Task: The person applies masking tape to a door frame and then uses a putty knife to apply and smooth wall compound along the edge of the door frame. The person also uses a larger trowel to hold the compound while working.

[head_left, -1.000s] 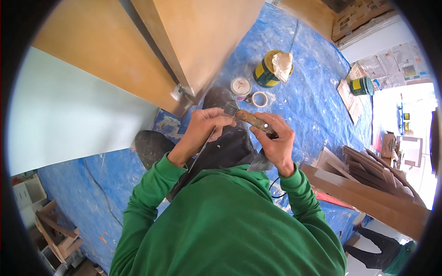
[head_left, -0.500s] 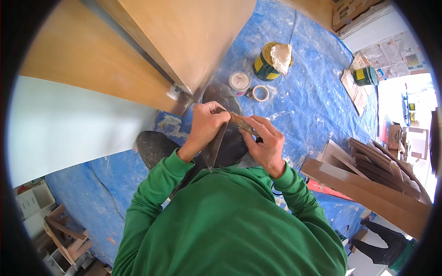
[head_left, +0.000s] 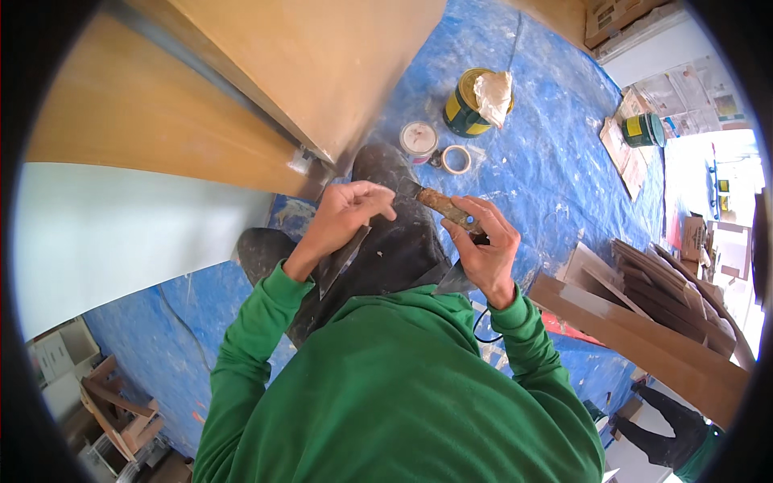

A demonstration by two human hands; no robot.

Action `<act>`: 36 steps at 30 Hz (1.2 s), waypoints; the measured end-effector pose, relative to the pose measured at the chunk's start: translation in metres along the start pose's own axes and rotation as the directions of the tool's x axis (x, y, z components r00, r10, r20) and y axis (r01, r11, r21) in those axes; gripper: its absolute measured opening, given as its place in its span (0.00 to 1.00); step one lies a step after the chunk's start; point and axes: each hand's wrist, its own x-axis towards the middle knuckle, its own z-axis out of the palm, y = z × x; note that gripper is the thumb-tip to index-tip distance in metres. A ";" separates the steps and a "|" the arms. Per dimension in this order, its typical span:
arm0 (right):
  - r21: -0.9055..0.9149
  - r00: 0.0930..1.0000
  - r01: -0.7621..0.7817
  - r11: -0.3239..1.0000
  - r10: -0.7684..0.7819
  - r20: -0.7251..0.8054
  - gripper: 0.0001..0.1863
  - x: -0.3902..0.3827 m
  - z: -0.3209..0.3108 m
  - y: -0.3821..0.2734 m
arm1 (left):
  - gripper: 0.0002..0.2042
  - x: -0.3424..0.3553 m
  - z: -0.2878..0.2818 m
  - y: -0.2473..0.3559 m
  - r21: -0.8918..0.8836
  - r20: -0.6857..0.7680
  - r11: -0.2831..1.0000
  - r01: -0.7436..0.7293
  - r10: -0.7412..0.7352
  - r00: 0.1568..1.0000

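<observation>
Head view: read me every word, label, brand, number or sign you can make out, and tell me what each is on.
No text is legible enough to quote.
Near green bucket: yellow label, too small to read.
Far green bucket: yellow label, too small to read.
Small white-lidded can: label too blurred to read.
Newspaper sheets: print too small.
Cardboard box at right: marks blurred.
Putty knife handle: no lettering visible.

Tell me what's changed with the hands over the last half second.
The left hand has moved left, away from the wooden handle, carrying its thin blade along. The right hand has shifted right, still holding the handle, so a gap has opened between them. The green can and white-lidded tin stayed put.
</observation>
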 end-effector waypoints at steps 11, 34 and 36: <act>0.031 0.996 0.003 1.000 -0.006 0.092 0.19 -0.005 -0.005 0.011 | 0.11 0.016 0.014 -0.009 -0.170 0.116 0.981 0.092 -0.072 0.991; -0.042 0.968 0.244 0.969 -0.241 0.065 0.19 0.005 -0.022 0.012 | 0.04 0.025 0.013 0.032 0.387 0.281 0.738 -0.553 0.477 0.833; -0.027 0.970 0.237 0.971 -0.235 0.059 0.18 0.005 -0.021 0.013 | 0.02 0.023 0.015 0.033 0.320 0.226 0.829 -0.459 0.404 0.887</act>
